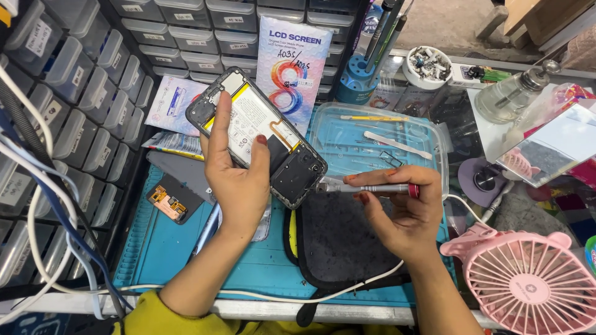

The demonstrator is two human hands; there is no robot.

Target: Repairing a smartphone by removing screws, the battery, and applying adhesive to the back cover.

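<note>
My left hand (234, 180) holds an opened phone (256, 133) with its back off, white battery and dark boards showing, tilted above the blue work mat (155, 248). Thumb and fingers clamp its edges. My right hand (403, 214) grips a slim silver screwdriver (366, 187) with a red end cap, lying level, its tip touching the phone's lower right corner. Under the right hand sits a dark grey pad (338, 242).
A clear plastic lid (379, 139) with tweezers and small parts lies behind the hands. Small drawer cabinets (81, 93) line the left and back. A pink fan (528, 279) stands front right, a dark phone part (171, 198) lies left, and white cables (37, 236) hang nearby.
</note>
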